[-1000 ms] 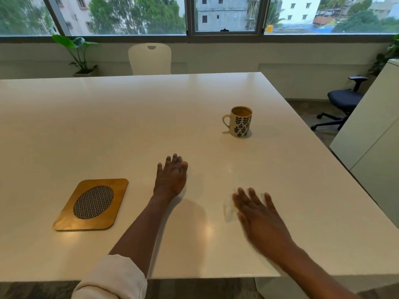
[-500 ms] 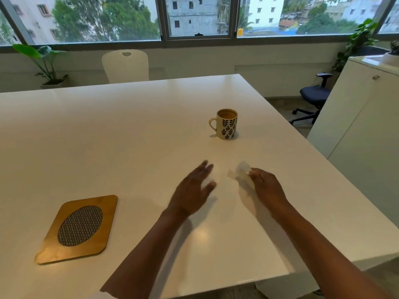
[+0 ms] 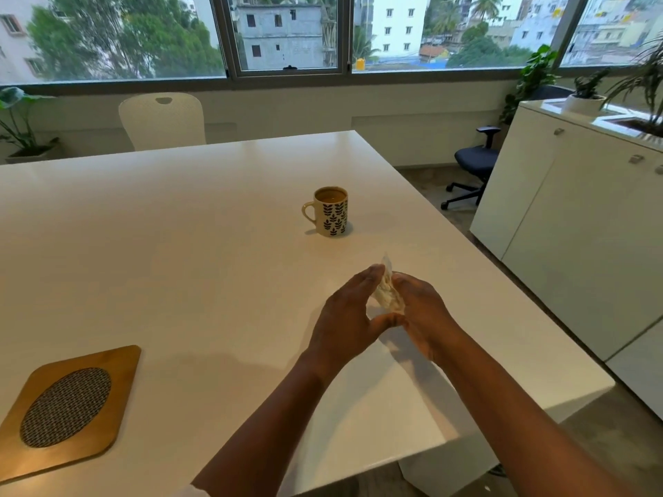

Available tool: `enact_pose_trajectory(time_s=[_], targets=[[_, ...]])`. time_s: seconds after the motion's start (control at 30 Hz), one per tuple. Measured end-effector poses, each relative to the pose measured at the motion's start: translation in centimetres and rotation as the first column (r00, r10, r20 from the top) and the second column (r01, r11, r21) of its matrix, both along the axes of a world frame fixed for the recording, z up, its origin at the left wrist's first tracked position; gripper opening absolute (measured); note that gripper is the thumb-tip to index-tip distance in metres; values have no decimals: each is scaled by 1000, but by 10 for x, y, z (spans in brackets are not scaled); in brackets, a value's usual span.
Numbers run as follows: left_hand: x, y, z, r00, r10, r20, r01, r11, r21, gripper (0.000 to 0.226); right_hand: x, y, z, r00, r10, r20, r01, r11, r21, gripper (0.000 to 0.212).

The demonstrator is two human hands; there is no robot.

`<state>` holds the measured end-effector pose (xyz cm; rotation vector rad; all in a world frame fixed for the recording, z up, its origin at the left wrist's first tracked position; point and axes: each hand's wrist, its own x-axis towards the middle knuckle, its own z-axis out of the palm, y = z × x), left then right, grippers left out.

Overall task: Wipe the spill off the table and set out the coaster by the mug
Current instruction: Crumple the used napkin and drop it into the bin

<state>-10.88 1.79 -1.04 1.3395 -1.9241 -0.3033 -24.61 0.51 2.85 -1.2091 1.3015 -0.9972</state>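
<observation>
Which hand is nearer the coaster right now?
Left. The left hand is right of the coaster; the right hand is farther right. Both hold the tissue.

My mug (image 3: pixel 330 212) is cream with dark blue leaf shapes all over it, and the drink inside is brown. The table (image 3: pixel 179 245) is shiny white. My coaster (image 3: pixel 66 407) is golden brown wood with a black-and-white woven oval. The tissue (image 3: pixel 388 295) is white.
</observation>
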Motion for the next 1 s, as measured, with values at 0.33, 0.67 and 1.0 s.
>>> enact_pose_trajectory(time_s=[0.33,0.67,1.0], targets=[[-88,-12,1,988,155,-20,-156,988,-13,43,-65,-16,-3,994,-29,101,23,998,58,29],[-199,-50,3,974,227,-4,-227,974,22,7,-181,-53,-7,991,22,132,-25,999,20,24],[-334,-84,-10,955,270,-122,-262,962,83,6,-328,-96,-30,982,74,-176,-107,978,-181,27]])
